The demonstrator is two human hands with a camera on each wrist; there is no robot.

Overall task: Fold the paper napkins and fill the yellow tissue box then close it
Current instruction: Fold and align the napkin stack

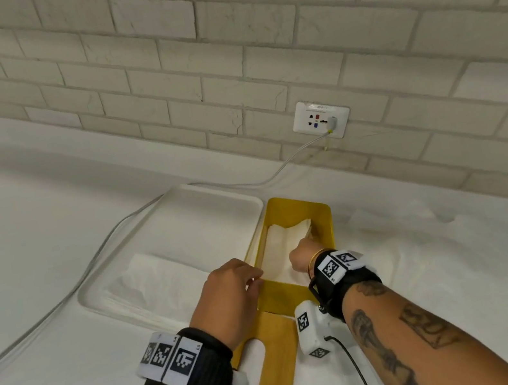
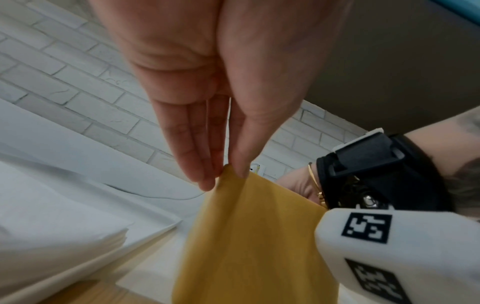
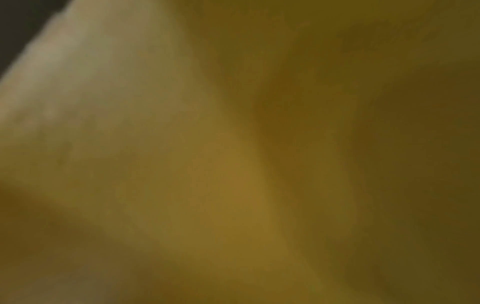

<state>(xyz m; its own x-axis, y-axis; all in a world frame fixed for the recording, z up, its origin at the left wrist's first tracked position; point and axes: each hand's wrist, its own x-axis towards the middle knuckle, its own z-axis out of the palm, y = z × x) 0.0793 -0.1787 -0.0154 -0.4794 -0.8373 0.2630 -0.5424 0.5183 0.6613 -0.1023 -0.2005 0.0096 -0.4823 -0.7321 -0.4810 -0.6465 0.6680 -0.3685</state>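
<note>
My left hand (image 2: 207, 98) pinches the near rim of the yellow tissue box (image 1: 296, 208), wedged between the white tray (image 1: 180, 205) and loose napkins. My right hand (image 1: 300, 253) reaches inside onto the folded napkins (image 1: 283, 241); I cannot tell its grip.

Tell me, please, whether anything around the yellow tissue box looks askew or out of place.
Mostly tidy. In the yellow tissue box the napkins sit rumpled, one far corner sticking up under the right hand. Loose napkins lie crumpled right of it. The lid is still off.
</note>
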